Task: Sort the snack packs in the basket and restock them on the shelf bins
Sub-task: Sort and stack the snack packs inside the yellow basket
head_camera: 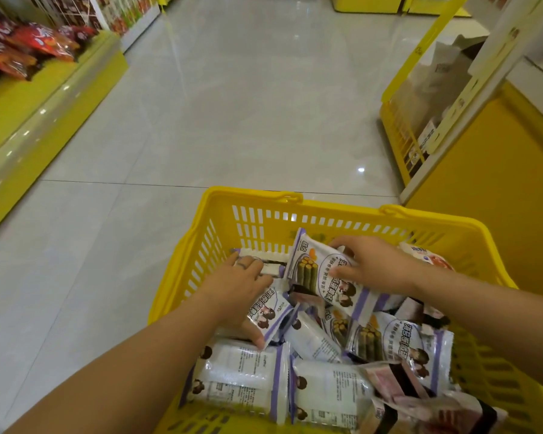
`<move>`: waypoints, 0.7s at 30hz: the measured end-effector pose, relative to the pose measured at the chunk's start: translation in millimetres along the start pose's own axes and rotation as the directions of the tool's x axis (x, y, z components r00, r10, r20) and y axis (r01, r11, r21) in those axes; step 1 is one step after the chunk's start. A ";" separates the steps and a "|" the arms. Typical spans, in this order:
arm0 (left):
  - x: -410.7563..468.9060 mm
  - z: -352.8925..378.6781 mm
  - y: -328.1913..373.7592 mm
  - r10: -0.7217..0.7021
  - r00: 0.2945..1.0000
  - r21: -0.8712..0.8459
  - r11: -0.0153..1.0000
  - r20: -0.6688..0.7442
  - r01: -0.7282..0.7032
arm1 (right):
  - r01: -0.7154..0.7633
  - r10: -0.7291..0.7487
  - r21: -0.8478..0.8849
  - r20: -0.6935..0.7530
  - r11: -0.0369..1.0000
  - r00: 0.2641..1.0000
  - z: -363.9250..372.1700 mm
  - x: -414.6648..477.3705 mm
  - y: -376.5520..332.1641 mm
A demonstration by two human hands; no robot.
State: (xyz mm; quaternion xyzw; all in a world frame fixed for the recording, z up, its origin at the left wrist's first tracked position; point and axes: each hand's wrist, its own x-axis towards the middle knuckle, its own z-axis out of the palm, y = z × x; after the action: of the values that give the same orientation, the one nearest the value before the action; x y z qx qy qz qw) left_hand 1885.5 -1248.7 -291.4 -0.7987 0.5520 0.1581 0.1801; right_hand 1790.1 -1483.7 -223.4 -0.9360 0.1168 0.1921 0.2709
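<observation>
Right, closest in, below both wrists, the snack packs (242,371) lie heaped in the basket (264,223), several face down, purple-and-white film with a few pink-and-brown packs (405,386) under the right forearm. These look light, puffy and slick; they will likely slide over each other and crinkle, so a pinch on a sealed edge beats squeezing the middle, where the contents may crush.

Now the hands, set apart. The left hand (242,289) is spread over a pack (270,314) with its thumb at that pack's near corner and its fingertips on a small pack beyond; gripping or only pressing, I cannot tell. The right hand (376,264) pinches the raised pack (323,277) along its side edge, thumb on the front and fingers behind, with that pack tilted up above the heap.

Beyond the fingertips stands the slotted far wall of the basket, so lifts should go up, not forward. Past it the tiled floor (232,120) gives wide room ahead. Far off to the left hand's side, a yellow shelf (60,89) carries red bags (29,45); off to the right hand's side a yellow display unit (483,183) stands close, a corner to mind.
</observation>
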 end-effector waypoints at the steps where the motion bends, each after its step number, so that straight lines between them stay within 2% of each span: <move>1: 1.1 0.3 0.9 -0.021 0.999 0.017 1.000 -0.029 0.021 | 0.001 -0.001 0.049 -0.012 0.999 1.000 0.1 0.4 0.1; 4: 5.2 -0.9 4.6 -0.079 0.991 0.008 0.997 -0.104 0.080 | 0.004 0.007 0.160 -0.071 0.987 0.997 -0.9 1.7 -2.6; 9: 8.1 2.4 13.4 -0.058 0.992 -0.074 0.995 0.116 0.067 | 0.008 0.003 0.194 -0.057 0.981 0.998 1.5 7.3 -9.8; 11: 9.6 0.0 9.1 -0.050 0.990 -0.061 0.996 0.129 0.059 | -0.004 0.019 0.214 -0.069 0.977 0.997 5.1 10.1 -11.2; 15: 4.9 -3.8 0.0 -0.038 0.999 -0.012 0.999 0.005 0.038 | -0.006 0.070 0.266 -0.233 0.964 0.970 13.5 11.6 -11.7; 17: 1.3 -6.0 -2.9 -0.044 0.995 -0.078 0.996 -0.088 0.037 | -0.014 0.127 0.335 -0.317 0.942 0.940 19.2 10.3 -9.7; 19: 0.0 -10.7 -4.6 -0.047 0.986 -0.162 0.987 -0.158 0.021 | -0.033 0.203 0.439 -0.347 0.898 0.916 24.1 8.7 -6.6; 21: -0.6 -11.7 -2.1 -0.043 0.989 -0.174 0.985 -0.142 0.018 | -0.045 0.240 0.483 -0.350 0.875 0.905 25.3 6.8 -4.6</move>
State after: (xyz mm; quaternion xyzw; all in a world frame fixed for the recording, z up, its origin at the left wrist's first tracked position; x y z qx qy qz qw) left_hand 1887.9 -1252.9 -280.6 -0.8291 0.5354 0.1439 0.0722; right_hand 1790.1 -1466.8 -243.9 -0.8515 0.2824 -0.0167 0.4416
